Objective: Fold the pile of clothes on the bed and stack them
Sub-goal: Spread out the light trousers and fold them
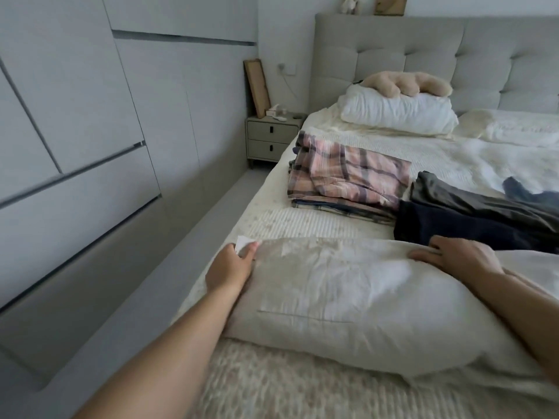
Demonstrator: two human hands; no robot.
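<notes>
— Head view is showing what, near the bed's (272, 225) left edge?

— A white pillow (348, 297) is lying across the near part of the bed, and both hands are resting on it. The left hand (231, 267) is sitting at the pillow's far left corner, its grip pinching a small white tag (242, 242) there between thumb and fingers.

— And the right hand (456, 255)?

— It is lying flat on the pillow's far edge, grip spread, fingers straight and pressing the fabric. Its far side is blurring into the forearm, so the little finger is hard to make out.

— Where are the clothes sitting?

— A folded stack, pink plaid shirt (348, 176) on top, is sitting beyond the pillow toward the left edge. What is lying under the plaid is mostly hidden; only striped edges are showing. Just right of it, touching, dark garments (472, 213) are lying unfolded and running off the right border of the frame, so their full shape is being cut off.

— Anything at the headboard (423, 49) end?

— A second pillow (399, 111) with a beige plush toy (405, 83) on it.
</notes>
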